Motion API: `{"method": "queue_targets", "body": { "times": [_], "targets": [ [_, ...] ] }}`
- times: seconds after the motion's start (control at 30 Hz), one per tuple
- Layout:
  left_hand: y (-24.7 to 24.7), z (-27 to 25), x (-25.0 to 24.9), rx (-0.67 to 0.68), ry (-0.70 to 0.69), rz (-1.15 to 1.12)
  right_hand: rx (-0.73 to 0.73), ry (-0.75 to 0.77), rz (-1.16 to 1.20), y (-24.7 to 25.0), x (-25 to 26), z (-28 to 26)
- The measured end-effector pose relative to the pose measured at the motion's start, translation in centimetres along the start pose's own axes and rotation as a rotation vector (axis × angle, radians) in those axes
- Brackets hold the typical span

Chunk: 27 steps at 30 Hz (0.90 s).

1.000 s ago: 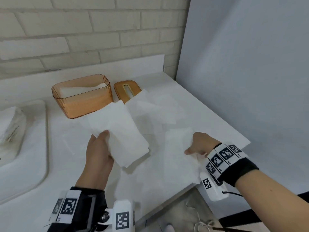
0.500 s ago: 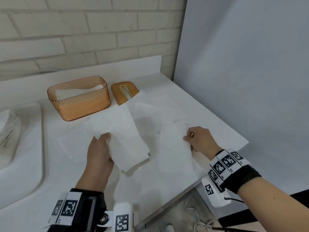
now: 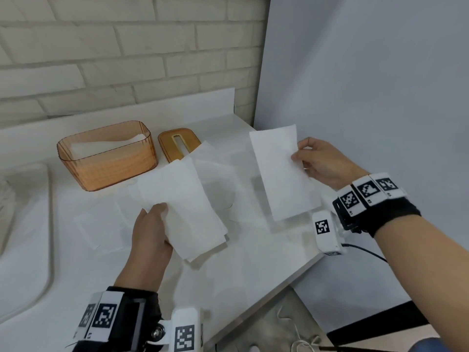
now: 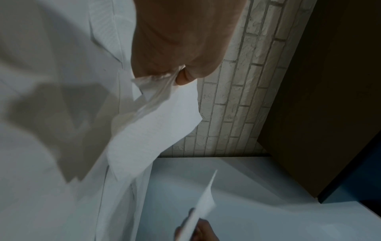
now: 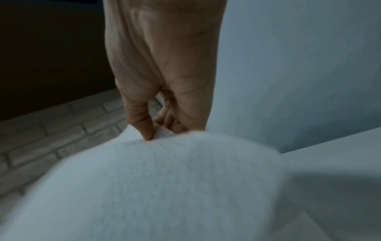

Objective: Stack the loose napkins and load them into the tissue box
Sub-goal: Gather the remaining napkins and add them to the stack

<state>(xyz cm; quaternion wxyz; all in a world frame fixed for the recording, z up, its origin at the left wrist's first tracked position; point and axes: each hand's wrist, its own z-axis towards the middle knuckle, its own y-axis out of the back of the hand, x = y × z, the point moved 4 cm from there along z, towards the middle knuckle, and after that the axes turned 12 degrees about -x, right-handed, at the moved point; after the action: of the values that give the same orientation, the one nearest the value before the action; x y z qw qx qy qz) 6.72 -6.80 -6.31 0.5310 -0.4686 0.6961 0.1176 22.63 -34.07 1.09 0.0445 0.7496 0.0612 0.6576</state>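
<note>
The left hand (image 3: 152, 232) reaches forward over the white tabletop (image 3: 253, 262), palm down, its thumb and fingers (image 4: 183, 78) pinching the near edge of a small stack of napkins (image 3: 187, 209) held just above the surface. The right hand (image 3: 322, 161) is raised to the right, wrist bent inward, thumb and fingers (image 5: 144, 124) pinching the right edge of a single napkin (image 3: 281, 174) that hangs clear of the tabletop. More loose napkins (image 3: 215, 168) lie flat between the hands. The amber tissue box (image 3: 109, 158) stands open at the back left with napkins inside; its slotted lid (image 3: 180, 143) lies just beside it. Both wrists wear bands with black-and-white square markers (image 3: 368, 189); no writing is legible.
</note>
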Motion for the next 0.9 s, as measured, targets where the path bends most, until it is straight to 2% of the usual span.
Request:
{"method": "queue_targets", "body": {
  "times": [0.07, 0.1, 0.2, 0.27, 0.43, 0.6, 0.67, 0.8, 0.9],
  "targets": [
    [0.0, -0.1, 0.1, 0.004, -0.011, 0.013, 0.133, -0.021, -0.213, -1.6, -0.9, 0.6],
    [0.0, 0.0, 0.2, -0.002, -0.012, 0.016, 0.212, 0.01, -0.396, -2.5, -1.3, 0.8],
    [0.3, 0.3, 0.0, -0.043, -0.005, 0.024, 0.421, 0.217, -0.978, -5.2, -3.1, 1.1],
    [0.4, 0.5, -0.2, -0.064, -0.011, 0.023, 0.474, 0.303, -1.147, -6.7, -4.1, 1.1],
    [0.7, 1.2, -0.6, -0.114, -0.041, 0.003, 0.478, 0.351, -1.242, -7.5, -6.4, 2.4],
    [1.1, 2.4, -0.8, -0.15, -0.068, -0.019, 0.365, 0.349, -1.391, -6.6, -7.6, 3.4],
    [1.2, 2.8, -0.8, -0.168, -0.07, -0.026, 0.366, 0.332, -1.41, -6.3, -7.9, 3.6],
    [1.7, 3.7, -0.9, -0.211, -0.069, -0.052, 0.495, 0.272, -1.254, -6.6, -7.6, 3.7],
    [2.4, 4.3, -1.3, -0.247, -0.085, -0.079, 0.581, 0.306, -1.054, -7.5, -4.0, 4.0]
  ]
}}
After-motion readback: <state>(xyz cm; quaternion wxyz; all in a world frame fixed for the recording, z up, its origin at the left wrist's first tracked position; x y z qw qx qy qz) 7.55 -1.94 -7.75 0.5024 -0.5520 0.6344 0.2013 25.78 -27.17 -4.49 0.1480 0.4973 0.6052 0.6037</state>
